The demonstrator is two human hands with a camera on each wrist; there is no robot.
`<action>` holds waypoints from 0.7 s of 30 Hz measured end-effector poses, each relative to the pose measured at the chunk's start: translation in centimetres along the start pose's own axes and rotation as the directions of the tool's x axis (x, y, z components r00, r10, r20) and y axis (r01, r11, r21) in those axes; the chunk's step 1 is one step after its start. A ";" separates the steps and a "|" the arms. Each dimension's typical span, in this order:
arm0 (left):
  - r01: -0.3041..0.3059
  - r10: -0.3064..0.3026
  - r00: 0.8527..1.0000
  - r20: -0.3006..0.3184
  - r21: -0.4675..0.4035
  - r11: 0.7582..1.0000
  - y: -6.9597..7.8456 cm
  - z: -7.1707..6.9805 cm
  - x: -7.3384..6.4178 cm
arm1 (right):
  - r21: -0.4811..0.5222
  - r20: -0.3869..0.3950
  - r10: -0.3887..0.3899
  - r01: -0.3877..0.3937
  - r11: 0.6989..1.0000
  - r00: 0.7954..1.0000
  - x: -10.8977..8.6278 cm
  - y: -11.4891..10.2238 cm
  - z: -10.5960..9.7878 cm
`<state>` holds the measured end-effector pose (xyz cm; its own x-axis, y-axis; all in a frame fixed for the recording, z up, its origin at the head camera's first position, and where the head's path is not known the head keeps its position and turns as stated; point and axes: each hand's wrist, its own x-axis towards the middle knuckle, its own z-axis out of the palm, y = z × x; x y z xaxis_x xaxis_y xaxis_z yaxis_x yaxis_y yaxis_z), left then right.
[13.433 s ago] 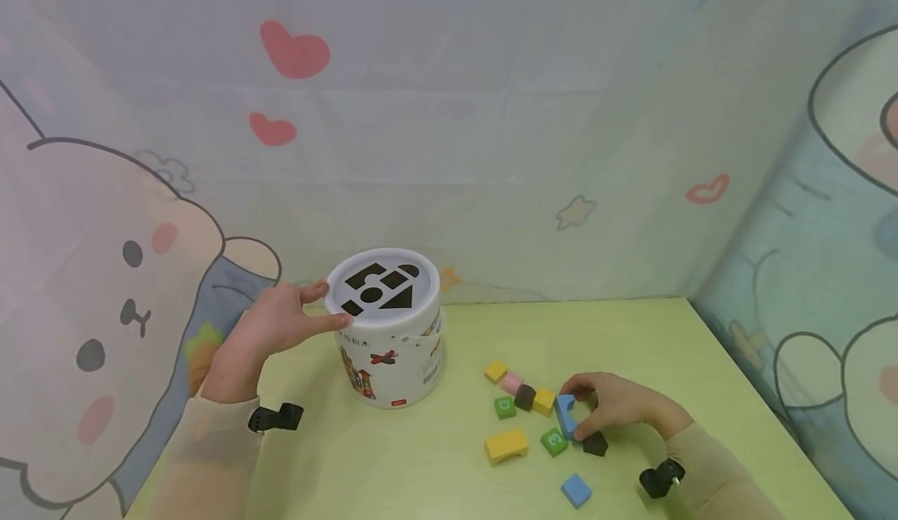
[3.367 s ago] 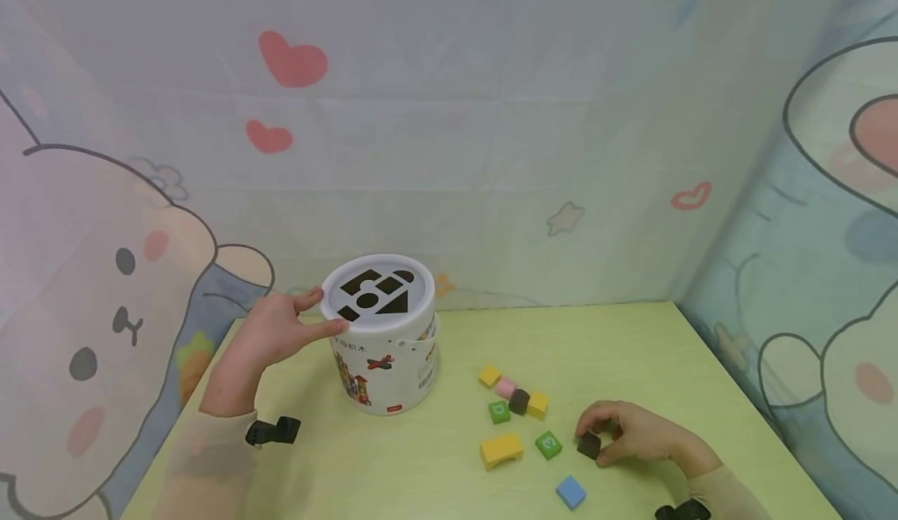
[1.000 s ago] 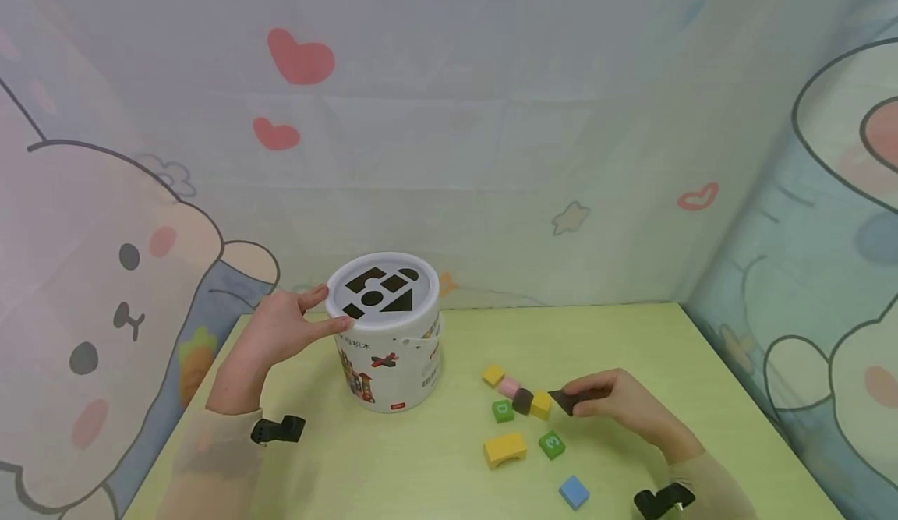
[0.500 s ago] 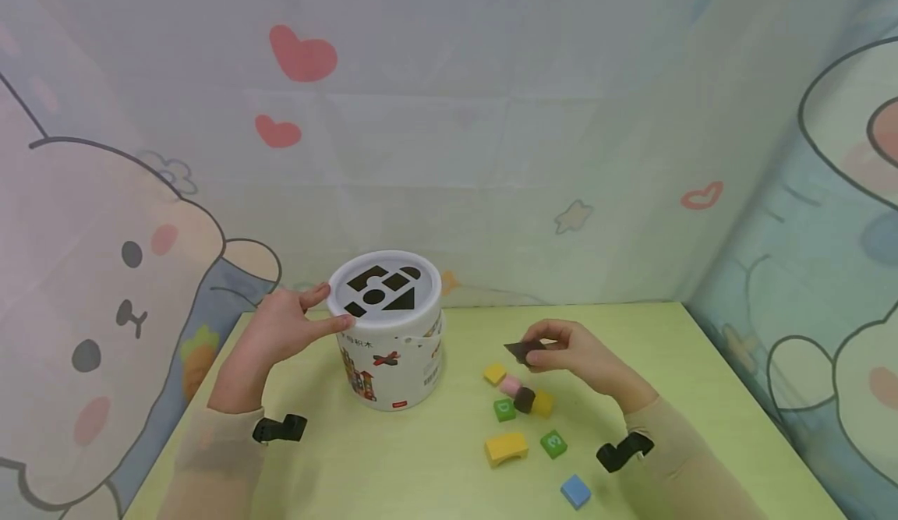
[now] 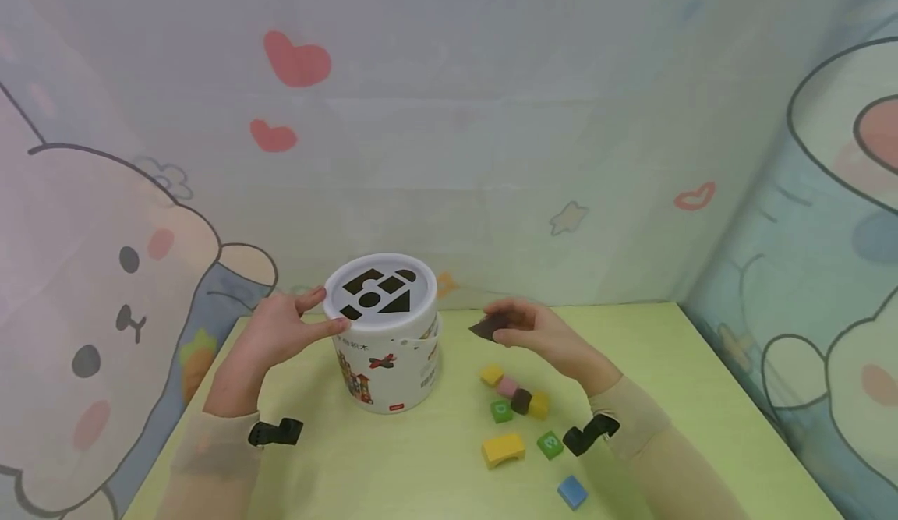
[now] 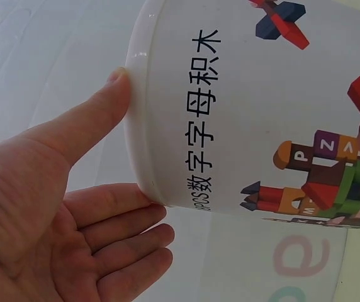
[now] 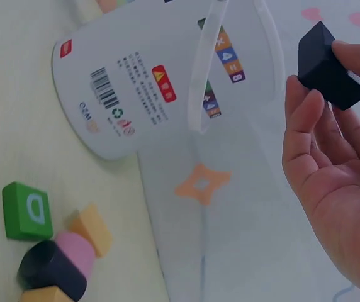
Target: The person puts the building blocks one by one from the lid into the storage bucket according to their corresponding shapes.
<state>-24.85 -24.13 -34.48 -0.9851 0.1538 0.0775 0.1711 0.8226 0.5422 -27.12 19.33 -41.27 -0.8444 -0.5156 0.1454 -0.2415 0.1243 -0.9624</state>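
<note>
- White plastic-looking bucket with printed sides [image 5: 387,386] stands upright left of the middle on the pale green table [image 5: 631,348], its white round lid [image 5: 422,295] on. Dark shaped holes show in the lid, among them a triangular cut-out [image 5: 397,303] on the right side.
- Left hand [image 5: 277,323]: thumb and forefinger spread against the left edge of the lid rim; remaining fingers free of it in the left wrist view. Judged to be steadying the bucket.
- Right hand [image 5: 536,331]: pinching a dark triangular block [image 5: 484,327] between thumb and fingers. Block is raised above the table, right of the bucket and apart from it.
- Done: this one block is picked up. Not done: it lies outside the bucket, through no hole.
- Left on the table, right of the bucket, eight loose pieces. A close diagonal run from far left to near right: small yellow block [image 5: 493,375], pink rounded block [image 5: 507,387], dark cylindrical block [image 5: 521,402], second yellow block [image 5: 539,405].
- Nearer: green square block marked D [image 5: 501,412], green square block with a white character [image 5: 550,445], yellow arched block [image 5: 503,450]; nearest, blue square block [image 5: 572,493]. No hand on any of these.
- Bucket's contents hidden; full tally of progress cannot be told. Work looks partway, most visible pieces unhandled.
</note>
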 end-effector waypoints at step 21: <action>-0.012 0.013 1.000 -0.020 0.018 1.000 -0.3 0.2 0.1 | 0.060 -0.046 -0.027 0.029 0.998 0.999 2.2 -1.5 2.1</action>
<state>-24.98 -24.27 -34.80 -0.9830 0.1533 0.1011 0.1836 0.8303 0.5262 -27.61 16.21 -40.01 -0.8588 -0.4791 0.1815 -0.2375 0.0583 -0.9696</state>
